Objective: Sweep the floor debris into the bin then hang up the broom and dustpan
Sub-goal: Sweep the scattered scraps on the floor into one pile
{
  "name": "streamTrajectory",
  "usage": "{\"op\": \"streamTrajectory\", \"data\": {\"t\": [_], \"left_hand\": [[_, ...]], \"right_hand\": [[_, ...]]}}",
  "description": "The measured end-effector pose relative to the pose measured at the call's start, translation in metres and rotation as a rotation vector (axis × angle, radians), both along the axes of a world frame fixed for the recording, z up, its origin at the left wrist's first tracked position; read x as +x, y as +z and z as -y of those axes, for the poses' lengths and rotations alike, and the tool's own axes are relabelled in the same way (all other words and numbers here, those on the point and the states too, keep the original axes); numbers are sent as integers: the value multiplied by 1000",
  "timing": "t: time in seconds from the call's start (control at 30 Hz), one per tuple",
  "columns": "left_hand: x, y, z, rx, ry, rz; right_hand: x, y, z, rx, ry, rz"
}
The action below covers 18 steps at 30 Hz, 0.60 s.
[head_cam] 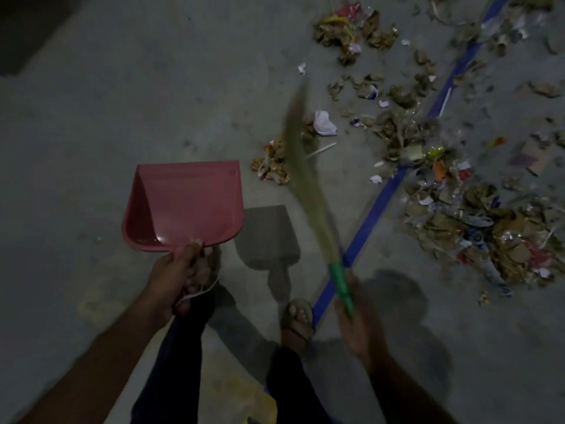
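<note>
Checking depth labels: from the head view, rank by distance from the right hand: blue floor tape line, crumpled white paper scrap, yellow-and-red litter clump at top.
1. Blue floor tape line: runs just beside the right hand.
2. Crumpled white paper scrap: mid-floor, beyond the broom bristles.
3. Yellow-and-red litter clump: at the top edge, farthest.

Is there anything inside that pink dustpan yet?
The pink dustpan, held by the left hand, shows a bare, shiny inside with no debris. Its rear corner by the handle is hidden by the fingers. The litter lies on the floor.
</note>
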<state>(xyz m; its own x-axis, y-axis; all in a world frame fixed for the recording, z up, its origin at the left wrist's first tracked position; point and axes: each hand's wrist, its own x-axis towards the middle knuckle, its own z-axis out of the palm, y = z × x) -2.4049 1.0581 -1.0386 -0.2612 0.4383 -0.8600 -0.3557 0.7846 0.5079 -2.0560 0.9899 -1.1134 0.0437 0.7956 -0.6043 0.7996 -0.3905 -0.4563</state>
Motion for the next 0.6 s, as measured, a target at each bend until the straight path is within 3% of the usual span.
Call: {"op": "streamTrajectory", "data": {"t": [0.17, 0.23, 0.4, 0.6], "left_hand": [[-61, -8, -20, -92, -181, -40], [-87, -14, -28, -116, -236, -48], [-135, -25, -63, -126, -362, -33], [-162, -40, -103, -99, -432, -37]], "right_hand": [[-119, -45, -21, -223, 355, 69], [-144, -56, -41, -274, 349, 100], [-128, -70, -95, -240, -158, 155], [-21, -38, -167, -127, -478, 221]]}}
